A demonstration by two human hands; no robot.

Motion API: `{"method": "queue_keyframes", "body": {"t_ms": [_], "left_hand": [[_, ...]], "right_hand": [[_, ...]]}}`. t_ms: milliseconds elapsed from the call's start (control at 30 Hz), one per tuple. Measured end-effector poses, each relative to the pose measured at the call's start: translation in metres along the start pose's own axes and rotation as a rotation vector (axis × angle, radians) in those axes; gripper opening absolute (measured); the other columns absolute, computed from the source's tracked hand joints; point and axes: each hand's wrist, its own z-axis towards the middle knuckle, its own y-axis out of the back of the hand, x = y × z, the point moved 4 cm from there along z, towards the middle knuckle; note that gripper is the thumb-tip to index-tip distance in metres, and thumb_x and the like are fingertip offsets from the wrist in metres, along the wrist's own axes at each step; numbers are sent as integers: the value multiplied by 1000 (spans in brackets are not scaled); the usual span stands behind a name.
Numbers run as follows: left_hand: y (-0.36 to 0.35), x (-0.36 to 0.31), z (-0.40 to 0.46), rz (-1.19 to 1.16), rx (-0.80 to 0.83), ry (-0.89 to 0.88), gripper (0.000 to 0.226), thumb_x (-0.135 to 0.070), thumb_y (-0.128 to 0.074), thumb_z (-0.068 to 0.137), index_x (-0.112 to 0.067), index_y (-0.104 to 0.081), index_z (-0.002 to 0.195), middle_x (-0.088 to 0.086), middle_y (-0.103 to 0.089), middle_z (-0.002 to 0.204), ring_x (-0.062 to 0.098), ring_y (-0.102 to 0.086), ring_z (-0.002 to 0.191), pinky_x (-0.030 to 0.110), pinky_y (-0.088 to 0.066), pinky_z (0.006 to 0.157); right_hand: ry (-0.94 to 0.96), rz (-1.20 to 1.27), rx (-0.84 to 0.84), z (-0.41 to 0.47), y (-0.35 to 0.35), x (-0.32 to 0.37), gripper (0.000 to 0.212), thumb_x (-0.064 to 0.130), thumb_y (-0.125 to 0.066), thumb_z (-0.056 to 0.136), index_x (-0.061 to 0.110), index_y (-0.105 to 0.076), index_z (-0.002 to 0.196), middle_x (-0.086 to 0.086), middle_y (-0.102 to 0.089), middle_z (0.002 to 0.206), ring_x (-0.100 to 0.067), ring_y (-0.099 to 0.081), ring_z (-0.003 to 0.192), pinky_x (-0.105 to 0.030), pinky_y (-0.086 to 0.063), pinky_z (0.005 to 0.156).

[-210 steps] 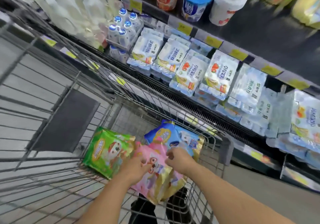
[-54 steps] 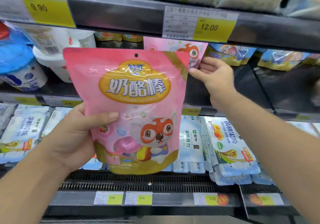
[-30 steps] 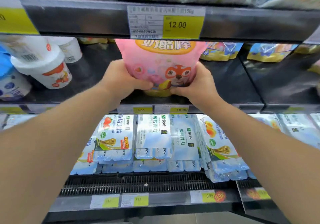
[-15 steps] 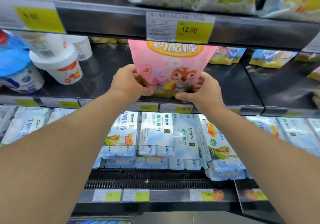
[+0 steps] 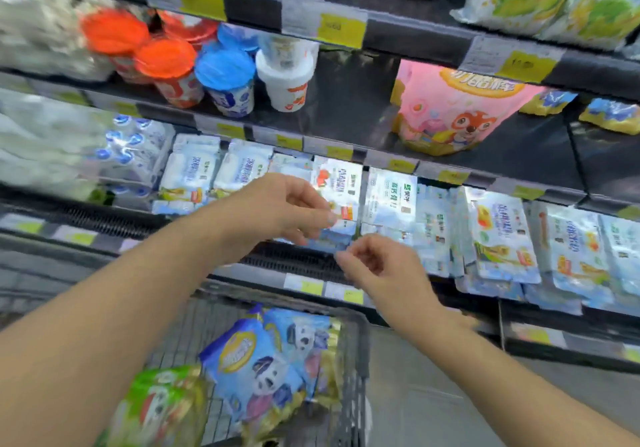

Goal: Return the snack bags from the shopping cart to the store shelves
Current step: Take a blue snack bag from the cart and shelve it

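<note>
The pink snack bag (image 5: 460,114) stands upright on the shelf (image 5: 349,107), while both hands, left (image 5: 277,207) and right (image 5: 384,270), hover below it, loosely curled and empty, above the cart (image 5: 353,360) holding a blue bag (image 5: 266,360) and a green bag (image 5: 159,408).

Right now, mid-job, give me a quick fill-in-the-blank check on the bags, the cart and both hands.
1. The pink bag stands on the ____.
2. The blue bag and the green bag lie in the ____.
3. The left hand and the right hand each hold ____.
4. Of the two bags in the cart, the one nearer the shelf is ____.

Missing words: shelf; cart; nothing; blue
</note>
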Motion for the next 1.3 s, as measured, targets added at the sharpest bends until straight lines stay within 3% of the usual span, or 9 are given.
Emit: {"method": "queue_keyframes", "body": {"t_ms": [133,233,433,567,800,1033,1167,1233,1300], "left_hand": [[27,53,-76,-21,220,119,13,-12,-75,85,-3,-67,88,7,-68,70,13,-63,62,22,-54,61],[42,119,-101,-57,135,227,18,-15,-80,79,-5,-67,85,8,-67,70,12,-62,59,22,-52,58],[33,267,-104,-242,-130,544,10,-13,-71,89,-9,-62,91,15,-61,86,20,-56,74,30,-46,68],[12,326,-90,-363,-235,632,29,-17,-74,87,-3,-63,110,14,-61,93,23,-56,83,35,-51,79],[-7,381,-84,-377,-309,719,15,-10,-73,87,-9,-58,91,15,-55,93,23,-53,85,37,-49,76],[-15,391,-87,-345,-262,716,34,-31,-80,79,-5,-66,94,7,-53,78,20,-51,71,28,-40,64],[-21,377,-87,-599,-259,716,63,-50,-83,70,-4,-69,110,11,-74,97,28,-71,85,37,-57,74],[-25,365,-87,-853,-256,700,38,-32,-82,77,-8,-72,105,11,-79,86,25,-74,67,36,-61,65],[-26,358,-89,-949,-258,700,21,-14,-77,83,-9,-72,102,13,-78,76,25,-73,56,38,-62,54]], "right_hand": [[37,-277,357,-39,-88,26,33,45,-61,90,16,-61,77,-3,-62,65,-11,-50,58,-32,-42,59],[-38,-466,523,-44,-144,9,26,41,-59,91,16,-65,86,2,-64,75,-17,-58,73,-33,-43,66],[-279,-603,539,-22,-216,-63,42,32,-62,92,8,-55,125,-10,-62,122,-27,-58,113,-31,-43,81],[-425,-596,542,-12,-252,-112,49,30,-67,89,6,-46,126,-13,-58,116,-30,-59,105,-38,-48,79],[-507,-671,543,-10,-291,-161,68,37,-79,76,5,-42,123,-11,-60,106,-30,-63,98,-40,-52,72],[-775,-38,518,-8,-281,-163,42,-11,-71,75,-10,-60,116,-28,-66,117,-35,-69,93,-57,-56,85],[-955,330,569,-8,-249,-154,62,-1,-86,66,-1,-55,120,-14,-65,124,-24,-72,97,-43,-61,77],[-966,472,636,-14,-242,-147,59,-3,-76,77,1,-52,131,-18,-66,123,-31,-73,94,-44,-62,68],[-943,508,681,-18,-242,-146,48,8,-72,84,-4,-55,128,-23,-66,122,-37,-69,102,-49,-60,79]]}}
